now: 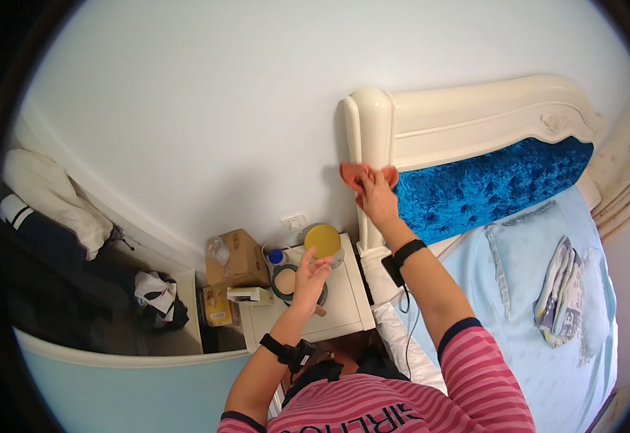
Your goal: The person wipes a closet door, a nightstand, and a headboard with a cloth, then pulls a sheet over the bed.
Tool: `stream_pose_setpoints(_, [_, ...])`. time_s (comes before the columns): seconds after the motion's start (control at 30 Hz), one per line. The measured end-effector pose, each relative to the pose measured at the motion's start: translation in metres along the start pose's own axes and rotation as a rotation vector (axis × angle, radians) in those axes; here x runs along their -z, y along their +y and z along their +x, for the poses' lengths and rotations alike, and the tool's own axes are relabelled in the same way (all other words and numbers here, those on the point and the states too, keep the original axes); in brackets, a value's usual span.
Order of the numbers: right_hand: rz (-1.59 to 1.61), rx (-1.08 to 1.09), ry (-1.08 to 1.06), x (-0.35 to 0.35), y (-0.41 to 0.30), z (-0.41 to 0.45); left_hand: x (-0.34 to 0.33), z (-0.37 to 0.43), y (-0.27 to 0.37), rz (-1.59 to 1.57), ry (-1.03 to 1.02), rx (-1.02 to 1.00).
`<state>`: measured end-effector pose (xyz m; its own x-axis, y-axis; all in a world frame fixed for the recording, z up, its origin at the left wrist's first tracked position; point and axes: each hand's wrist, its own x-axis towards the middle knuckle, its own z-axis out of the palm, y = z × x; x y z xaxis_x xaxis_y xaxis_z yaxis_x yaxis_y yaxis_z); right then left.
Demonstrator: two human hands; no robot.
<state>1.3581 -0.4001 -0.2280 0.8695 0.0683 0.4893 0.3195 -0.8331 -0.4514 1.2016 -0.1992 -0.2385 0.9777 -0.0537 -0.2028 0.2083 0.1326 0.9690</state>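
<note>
My right hand holds an orange-red cloth against the cream post at the left end of the bed's headboard. The cloth spreads out on both sides of my fingers and hides part of the post. Lower and to the left, my left hand hovers over a white nightstand, its fingers apart and nothing in them. Close behind it stands a jar with a yellow lid. My left hand and forearm partly cover a dark green pot-like item with a light round top.
A cardboard box and a blue-capped container stand by a wall socket. The headboard's blue tufted velvet panel rises behind a pillow and folded fabric. An open wardrobe with clothes is at left. A cable hangs from my right wrist.
</note>
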Motion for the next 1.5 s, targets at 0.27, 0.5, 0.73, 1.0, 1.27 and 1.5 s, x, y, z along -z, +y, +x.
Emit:
stream_pose_setpoints(0.27, [0.213, -0.736, -0.391, -0.078, 0.026, -0.159, 0.071, -0.018, -0.003, 0.064, -0.102, 0.082])
stream_pose_setpoints(0.5, [1.048, -1.047, -0.262, -0.026, -0.070, -0.275, 0.106, -0.020, -0.030, 0.110, -0.247, 0.223])
stream_pose_setpoints(0.73, [1.693, -1.277, 0.139, 0.081, -0.135, -0.426, 0.035, -0.057, -0.048, 0.124, -0.611, 0.294])
stream_pose_setpoints(1.0, [1.746, -1.248, 0.481, 0.134, -0.183, -0.567, -0.044, -0.130, -0.092, 0.301, -0.915, 0.357])
stream_pose_setpoints(1.27, [1.890, -1.159, 0.928, 0.177, -0.190, -0.659, -0.108, -0.217, -0.139, 0.409, -1.098, 0.365])
stream_pose_setpoints(1.5, [1.777, -1.318, 0.554, 0.159, -0.155, -0.647, -0.101, -0.271, -0.148, 0.605, -1.321, -0.046])
